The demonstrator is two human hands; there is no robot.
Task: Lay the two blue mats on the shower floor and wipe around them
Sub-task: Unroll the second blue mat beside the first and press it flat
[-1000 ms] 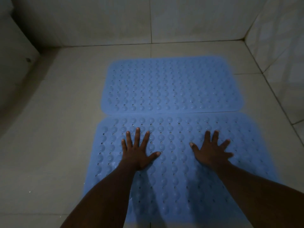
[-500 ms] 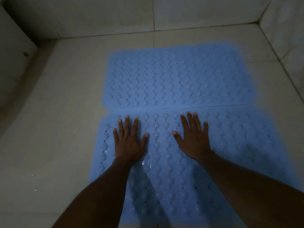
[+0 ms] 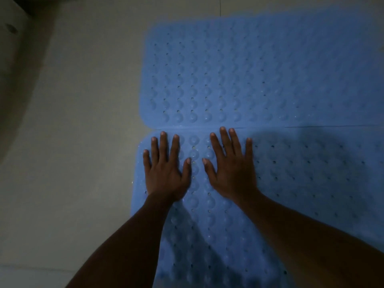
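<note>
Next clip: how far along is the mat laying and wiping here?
Done: the far mat and the near mat both lie flat on the shower floor, long edges meeting. In hand: the left hand and the right hand press open and flat on the near mat's left end by the seam. Left: wiping around the mats; no cloth shows in view.

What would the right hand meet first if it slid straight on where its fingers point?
Most likely the far mat, at its near edge: the right hand lies flat on the near mat with its longest fingertips at the seam between them.
</note>
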